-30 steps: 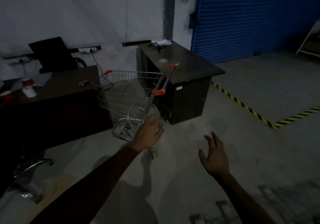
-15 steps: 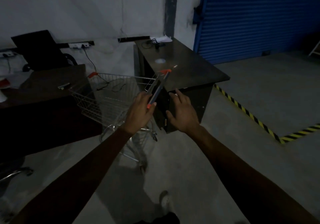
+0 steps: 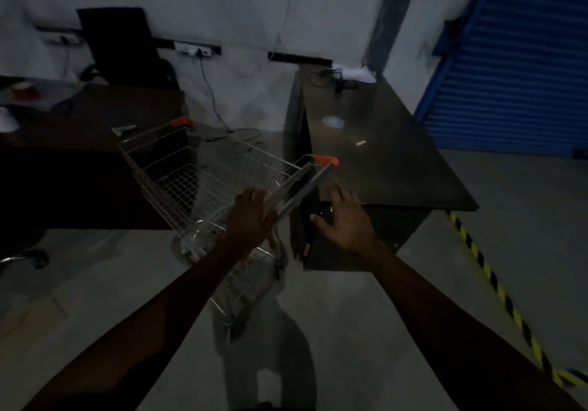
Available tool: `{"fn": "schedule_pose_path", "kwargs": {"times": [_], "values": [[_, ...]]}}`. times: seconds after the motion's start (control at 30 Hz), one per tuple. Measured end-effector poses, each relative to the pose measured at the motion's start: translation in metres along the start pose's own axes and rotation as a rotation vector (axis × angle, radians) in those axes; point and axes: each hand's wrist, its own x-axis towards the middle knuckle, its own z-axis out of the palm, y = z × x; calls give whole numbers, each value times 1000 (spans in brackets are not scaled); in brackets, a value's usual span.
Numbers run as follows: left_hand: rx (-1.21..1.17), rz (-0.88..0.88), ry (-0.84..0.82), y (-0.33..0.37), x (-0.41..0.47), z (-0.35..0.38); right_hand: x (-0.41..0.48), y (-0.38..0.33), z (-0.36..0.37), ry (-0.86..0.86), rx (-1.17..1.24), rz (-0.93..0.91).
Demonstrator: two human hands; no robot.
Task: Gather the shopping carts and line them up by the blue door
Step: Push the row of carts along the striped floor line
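A blue door [image 3: 521,70] is filling the upper right corner, and two dark tables are standing below the wall, the left table [image 3: 79,169] and the right table [image 3: 375,156], with a wire shopping cart [image 3: 203,185] sitting on the concrete floor [image 3: 525,226] in the gap between them, well apart from the door. The left hand [image 3: 249,220] is closing its grip around the near end of the cart's grey handle bar [image 3: 305,189]. The right hand [image 3: 345,220] is hovering just beside the bar with its grip spread open, holding nothing.
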Motion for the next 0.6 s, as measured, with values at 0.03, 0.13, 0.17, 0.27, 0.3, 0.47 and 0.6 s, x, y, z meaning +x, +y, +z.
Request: {"fn": "schedule_pose_path", "kwargs": {"times": [0.03,0.13,0.17,0.27,0.3,0.47,0.6], "values": [[15,-44,0,-2,7,3,15,10,3,-17,21,-28],[112,-281,-114,-12,15,17,62,37,18,-120,80,-80],[137,-381,-189,-16,14,25,77,46,25,-153,88,-104],[117,-585,-410,-28,13,43,126,80,55,-163,35,-290],[127,-623,-435,-30,15,45,144,92,70,-154,10,-342],[401,-665,-352,-20,3,43,200,136,111,-319,-104,-432],[384,-698,-364,-12,-13,41,217,142,115,-346,-161,-590]]}}
